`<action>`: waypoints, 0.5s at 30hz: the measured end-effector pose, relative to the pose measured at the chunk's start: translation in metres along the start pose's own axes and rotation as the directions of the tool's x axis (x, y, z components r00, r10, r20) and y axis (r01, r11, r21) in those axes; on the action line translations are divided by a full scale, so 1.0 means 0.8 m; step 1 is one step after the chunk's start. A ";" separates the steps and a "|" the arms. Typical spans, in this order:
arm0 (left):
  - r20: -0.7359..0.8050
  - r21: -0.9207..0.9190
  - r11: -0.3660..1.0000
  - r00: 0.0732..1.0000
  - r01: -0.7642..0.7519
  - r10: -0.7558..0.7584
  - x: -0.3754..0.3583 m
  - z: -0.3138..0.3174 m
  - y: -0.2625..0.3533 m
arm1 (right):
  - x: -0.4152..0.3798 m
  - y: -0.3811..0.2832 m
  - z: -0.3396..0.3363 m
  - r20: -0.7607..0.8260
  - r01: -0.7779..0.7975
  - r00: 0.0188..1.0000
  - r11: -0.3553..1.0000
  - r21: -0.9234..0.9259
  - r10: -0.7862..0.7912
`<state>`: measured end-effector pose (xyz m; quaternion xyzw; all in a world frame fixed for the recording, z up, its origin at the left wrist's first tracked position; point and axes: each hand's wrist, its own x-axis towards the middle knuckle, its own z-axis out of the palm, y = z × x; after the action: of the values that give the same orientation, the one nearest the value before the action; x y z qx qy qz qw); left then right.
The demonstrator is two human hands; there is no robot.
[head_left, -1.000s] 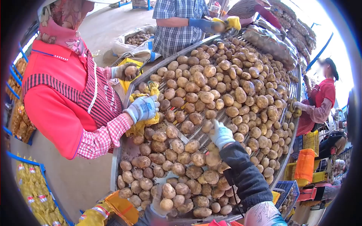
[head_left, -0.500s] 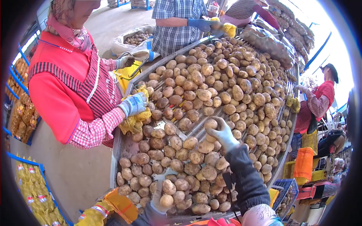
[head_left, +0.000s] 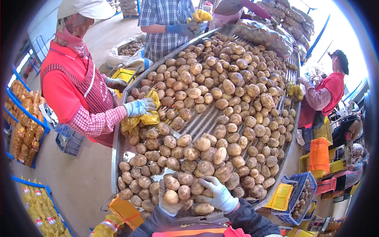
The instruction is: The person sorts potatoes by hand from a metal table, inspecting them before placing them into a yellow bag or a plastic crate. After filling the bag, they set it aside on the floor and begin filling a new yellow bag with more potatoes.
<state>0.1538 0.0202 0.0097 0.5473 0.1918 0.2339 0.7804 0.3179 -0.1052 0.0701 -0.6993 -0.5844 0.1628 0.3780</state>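
Both gloved hands are low at the near end of a sloping metal sorting table (head_left: 115, 158) heaped with brown potatoes (head_left: 228, 86). My left hand (head_left: 166, 205) cups potatoes (head_left: 171, 196) against its palm, its fingers partly hidden by them. Close by on the right, my right hand (head_left: 222, 196) reaches leftward with thumb and fingers around a potato (head_left: 197, 187). Other potatoes lie packed around both hands. Bare metal slats (head_left: 192, 125) show in the middle of the table.
Across on the left, a co-worker's gloved hand (head_left: 139, 108) rests on a yellow mesh bag (head_left: 152, 114). Another person at the far side holds a yellow bag (head_left: 201, 15). A blue crate (head_left: 294, 197) stands at right, and orange sheeting (head_left: 126, 211) hangs at the near left corner.
My right hand has come back toward me from mid-table and is now beside my left hand. More potatoes are at my left hand. The view has shifted.
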 end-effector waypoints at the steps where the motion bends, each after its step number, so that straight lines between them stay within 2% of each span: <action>1: 0.022 -0.110 0.994 1.000 0.021 -0.019 -0.003 -0.002 -0.006 | -0.003 -0.003 0.001 -0.007 0.004 1.000 1.000 0.005 -0.004; 2: 0.043 -0.219 0.975 0.998 0.044 -0.036 -0.007 0.001 -0.012 | -0.009 -0.004 -0.002 0.003 0.019 1.000 0.999 -0.033 -0.019; 3: 0.048 -0.216 0.975 0.998 0.044 -0.035 -0.010 -0.002 -0.020 | -0.012 -0.006 -0.004 0.012 0.030 0.999 0.997 -0.077 -0.030; 4: 0.063 0.074 0.997 0.998 -0.024 0.019 -0.014 -0.007 -0.033 | -0.013 -0.007 -0.007 0.009 0.030 1.000 0.996 -0.079 -0.029; 5: 0.091 0.354 0.930 0.993 -0.097 0.069 -0.012 -0.007 -0.028 | -0.012 -0.007 -0.010 0.036 0.052 0.998 0.998 -0.031 -0.051; 6: 0.089 0.353 0.930 0.993 -0.100 0.073 -0.012 -0.010 -0.023 | -0.010 -0.004 -0.012 0.064 0.075 0.995 0.997 0.020 -0.076; 7: 0.167 0.818 0.553 0.985 -0.158 0.034 -0.016 -0.012 -0.015 | -0.007 0.011 -0.018 0.131 0.053 0.989 0.987 0.155 -0.073; 8: 0.205 0.978 -0.025 0.978 -0.206 -0.046 -0.017 -0.012 -0.001 | 0.006 0.007 -0.040 0.235 -0.208 0.964 0.905 0.371 0.126; 9: 0.141 0.965 0.190 0.970 -0.179 0.197 -0.017 -0.004 0.006 | 0.018 0.022 -0.053 0.270 -0.393 0.915 0.808 0.439 0.299; 10: 0.153 0.981 0.085 0.964 -0.175 0.219 -0.015 -0.008 0.003 | 0.033 0.039 -0.058 0.317 -0.557 0.831 0.671 0.490 0.458; 11: 0.159 0.987 -0.008 0.966 -0.161 0.203 -0.013 -0.013 0.000 | 0.056 0.054 -0.060 0.179 -0.395 0.917 0.878 0.270 0.358; 12: 0.159 0.986 -0.071 0.967 -0.148 0.198 -0.011 -0.017 -0.002 | 0.084 0.061 -0.067 0.075 -0.204 0.976 0.979 0.002 0.203; 13: 0.153 0.987 -0.088 0.967 -0.137 0.206 -0.011 -0.023 -0.005 | 0.109 0.056 -0.074 0.170 -0.203 0.967 0.978 0.058 0.190; 14: 0.152 0.983 -0.134 0.968 -0.127 0.198 -0.004 -0.031 -0.008 | 0.131 0.084 -0.065 0.211 -0.042 0.977 0.999 0.018 0.038; 15: 0.146 0.981 -0.153 0.970 -0.117 0.196 0.003 -0.038 -0.007 | 0.156 0.104 -0.064 0.299 -0.132 0.944 0.990 -0.049 0.140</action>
<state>0.1401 0.0434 -0.0060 0.9578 0.2546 0.1167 0.0638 0.4428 -0.0081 0.0710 -0.7102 -0.5879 0.2849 0.2623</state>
